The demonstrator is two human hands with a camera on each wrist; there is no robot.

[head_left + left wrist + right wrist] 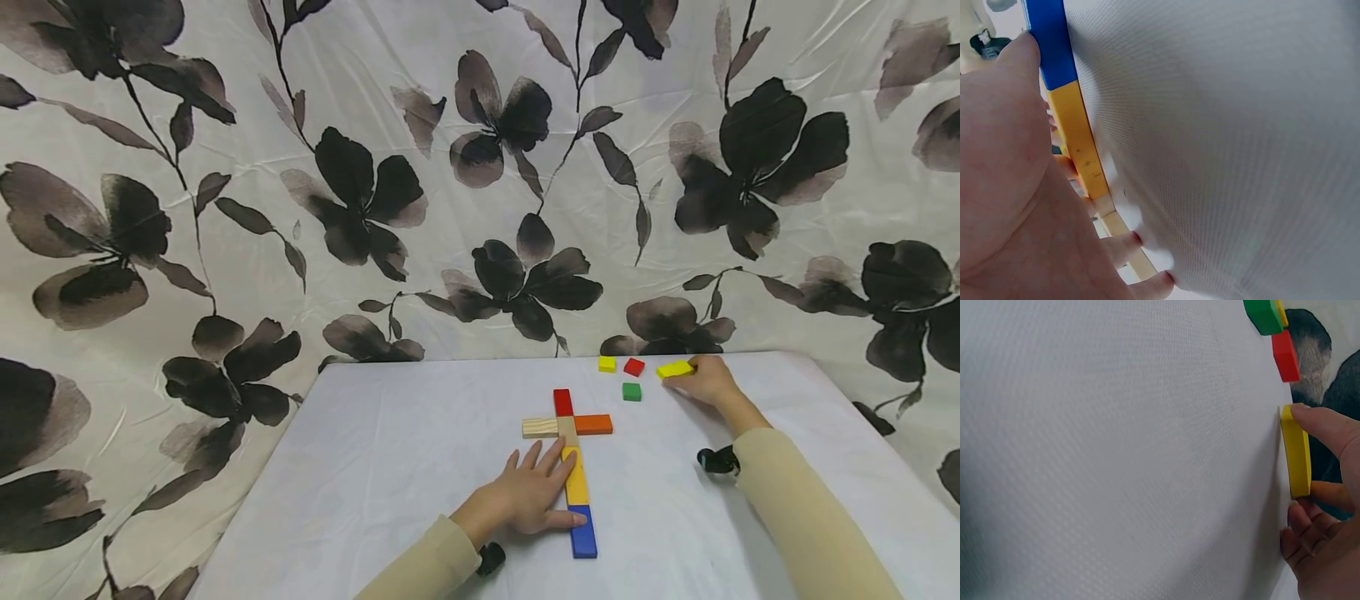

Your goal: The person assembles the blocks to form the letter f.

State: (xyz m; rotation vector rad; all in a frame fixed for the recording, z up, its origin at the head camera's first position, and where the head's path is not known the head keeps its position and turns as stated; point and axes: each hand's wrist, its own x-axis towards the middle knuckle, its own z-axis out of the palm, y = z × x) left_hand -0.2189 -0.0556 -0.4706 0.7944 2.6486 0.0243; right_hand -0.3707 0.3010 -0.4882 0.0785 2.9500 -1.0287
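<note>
My right hand (711, 383) pinches a yellow rectangular block (674, 369) between thumb and fingers near the table's back edge; the right wrist view shows the thumb at one end of this yellow block (1297, 456). Fingers spread, my left hand (528, 496) rests beside a cross of flat blocks. Its thumb touches the blue block (583, 537) at the near end, and its index finger reaches the yellow-orange block (577, 483). Beyond lie a plain wood block (567, 431) in the centre, another plain wood block (539, 428) left, an orange block (594, 425) right and a red block (562, 402) at the top.
Left of my right hand, a small yellow block (607, 364), a small red block (633, 367) and a green block (632, 392) lie near the back edge. A white cloth covers the table (390, 450). Behind it hangs a floral cloth (420, 192).
</note>
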